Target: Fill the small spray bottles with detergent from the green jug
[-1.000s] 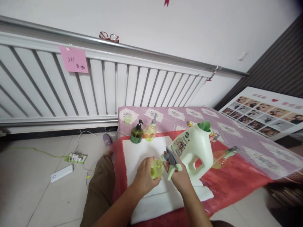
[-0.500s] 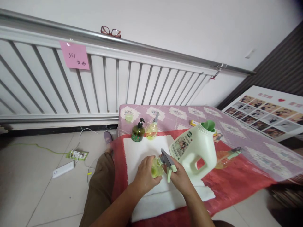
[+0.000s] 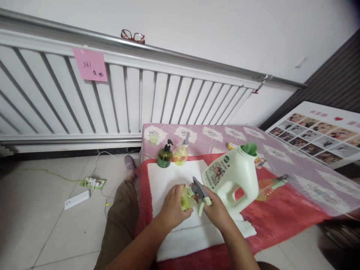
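My left hand [image 3: 174,206] is wrapped round the clear yellow-green body of a spray bottle [image 3: 188,198]. At its other end, my right hand [image 3: 215,210] grips the grey and pale green trigger head. The bottle is tilted above a white towel [image 3: 176,174] that lies on a red cloth [image 3: 281,221]. Just right of my hands stands a large pale green detergent jug [image 3: 242,172] with a green cap. Behind the towel are a dark green pump bottle [image 3: 164,155] and a second spray bottle [image 3: 181,153]. My right fingers are partly hidden by the trigger head.
A third spray bottle [image 3: 267,189] lies on its side right of the jug. A small green cap [image 3: 153,139] and a yellow item [image 3: 232,146] rest on the purple patterned cover [image 3: 213,133]. A radiator [image 3: 157,93] runs behind. On the floor at left lie a power strip [image 3: 94,182] and cables.
The whole view has shifted slightly. Both hands keep the same hold on the spray bottle, with no clear movement of other things.
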`<control>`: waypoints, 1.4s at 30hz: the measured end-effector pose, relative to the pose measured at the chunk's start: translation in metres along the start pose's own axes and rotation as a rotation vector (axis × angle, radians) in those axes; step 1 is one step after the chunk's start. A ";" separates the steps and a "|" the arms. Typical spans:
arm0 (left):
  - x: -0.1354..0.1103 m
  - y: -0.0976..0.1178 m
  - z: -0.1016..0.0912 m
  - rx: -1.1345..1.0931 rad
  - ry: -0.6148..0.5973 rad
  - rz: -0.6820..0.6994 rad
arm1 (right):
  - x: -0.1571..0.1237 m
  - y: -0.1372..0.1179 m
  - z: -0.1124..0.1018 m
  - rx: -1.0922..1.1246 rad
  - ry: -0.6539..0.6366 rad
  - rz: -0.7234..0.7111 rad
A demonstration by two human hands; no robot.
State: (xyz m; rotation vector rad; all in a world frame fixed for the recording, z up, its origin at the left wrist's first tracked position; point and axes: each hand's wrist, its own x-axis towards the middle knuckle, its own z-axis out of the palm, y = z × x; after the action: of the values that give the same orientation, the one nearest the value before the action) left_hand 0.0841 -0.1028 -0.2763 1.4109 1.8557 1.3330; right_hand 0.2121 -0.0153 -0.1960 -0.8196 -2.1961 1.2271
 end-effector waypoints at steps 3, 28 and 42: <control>0.000 0.001 -0.001 0.000 -0.004 -0.006 | 0.001 -0.001 -0.001 -0.003 -0.012 -0.011; 0.010 -0.010 -0.029 -0.325 -0.183 -0.055 | -0.009 0.012 0.034 0.091 0.201 0.099; 0.031 0.016 -0.034 -0.434 -0.181 -0.018 | -0.010 0.008 0.042 0.136 0.341 0.121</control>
State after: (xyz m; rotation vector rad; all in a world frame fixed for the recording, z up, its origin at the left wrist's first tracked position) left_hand 0.0527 -0.0887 -0.2416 1.2330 1.3568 1.4382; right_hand 0.1934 -0.0433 -0.2245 -1.0323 -1.7949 1.1787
